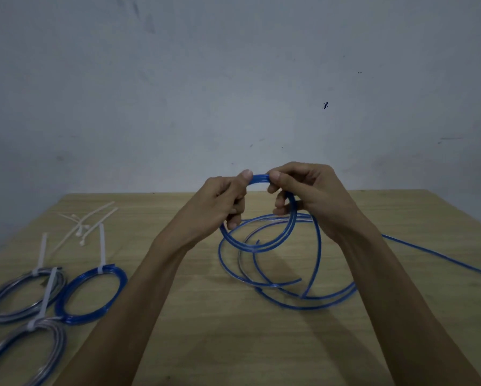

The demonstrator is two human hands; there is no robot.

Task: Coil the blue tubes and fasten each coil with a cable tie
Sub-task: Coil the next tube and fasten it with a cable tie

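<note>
Two bare forearms, left hand (222, 201) and right hand (311, 196) bare too: short nails, sleeves out of view.

wood table (261, 344), grey wall (205, 79)

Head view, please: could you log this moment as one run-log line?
left hand: grips blue tube | right hand: grips it | coil: forming | tied coils: three

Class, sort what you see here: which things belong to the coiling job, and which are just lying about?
Job: blue tube, held by left hand and right hand; loose cable ties; tied coils.
Lying about: nothing; only the table and wall.
</note>
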